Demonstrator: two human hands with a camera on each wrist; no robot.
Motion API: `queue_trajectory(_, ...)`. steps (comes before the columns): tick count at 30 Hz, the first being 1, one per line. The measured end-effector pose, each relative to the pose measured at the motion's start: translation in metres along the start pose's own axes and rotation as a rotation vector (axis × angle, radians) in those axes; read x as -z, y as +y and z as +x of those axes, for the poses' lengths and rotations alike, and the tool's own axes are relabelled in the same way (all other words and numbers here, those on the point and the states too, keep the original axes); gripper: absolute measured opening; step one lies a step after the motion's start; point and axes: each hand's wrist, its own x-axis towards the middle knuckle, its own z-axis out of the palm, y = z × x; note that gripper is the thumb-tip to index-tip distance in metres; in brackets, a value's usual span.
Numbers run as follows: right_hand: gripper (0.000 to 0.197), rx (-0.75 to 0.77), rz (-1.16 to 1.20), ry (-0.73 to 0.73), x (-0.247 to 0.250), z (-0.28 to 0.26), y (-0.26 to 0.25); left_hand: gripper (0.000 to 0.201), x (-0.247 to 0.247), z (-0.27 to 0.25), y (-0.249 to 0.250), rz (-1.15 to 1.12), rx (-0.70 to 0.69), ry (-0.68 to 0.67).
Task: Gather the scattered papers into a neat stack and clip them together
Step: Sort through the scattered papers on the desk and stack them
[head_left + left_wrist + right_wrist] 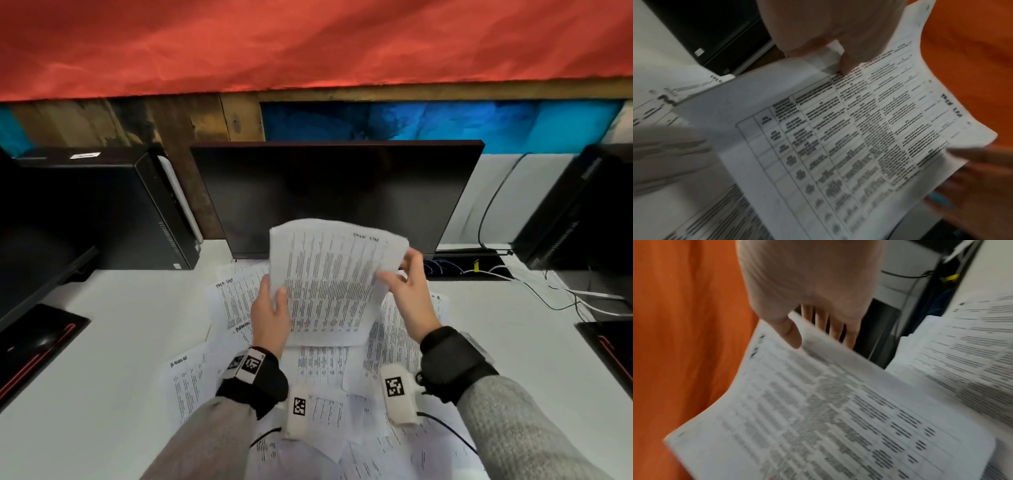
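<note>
Left hand (270, 317) pinches lifted sheets (332, 281) at left edge, thumb on top. Right hand (407, 294) at right edge, thumb over, fingers behind; firm grasp or light touch, cannot tell. Advice: square edges, keep pinch steady before gathering more. Sheets printed, tabular, bowed, raised before monitor (335, 192). Loose papers (318, 370) spread on desk (120, 342), 6 o'clock of held sheets.

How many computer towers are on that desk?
2 show. One computer tower stands at the far left, beside the monitor; the other tower stands at the far right edge, partly cropped. Others may be out of frame.
</note>
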Motion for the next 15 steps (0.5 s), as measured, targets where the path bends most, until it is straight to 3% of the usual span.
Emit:
queue_trajectory(4, 0.041, -0.232, -0.103, -0.174, 0.016, -0.010, 0.012, 0.049, -0.004, 0.001, 0.010, -0.171, 0.069, -0.096)
queue_trajectory(7, 0.032, -0.342, -0.172, -0.045, 0.037, -0.018, 0.035, 0.043, -0.031, -0.010, 0.006, -0.173, 0.171, -0.248)
queue_trajectory(10, 0.028, -0.479, -0.228, 0.073, 0.084, -0.028, 0.067, 0.041, -0.065, -0.033, 0.000, 0.063, 0.196, -0.359)
queue_trajectory(12, 0.028, -0.557, -0.279, 0.164, 0.129, -0.033, 0.093, 0.043, -0.086, -0.046, -0.017, 0.298, 0.059, -0.487)
queue_trajectory(15, 0.028, -0.652, -0.358, 0.358, 0.206, -0.035, 0.121, 0.051, -0.106, -0.057, -0.051, 0.811, -0.207, -0.874)
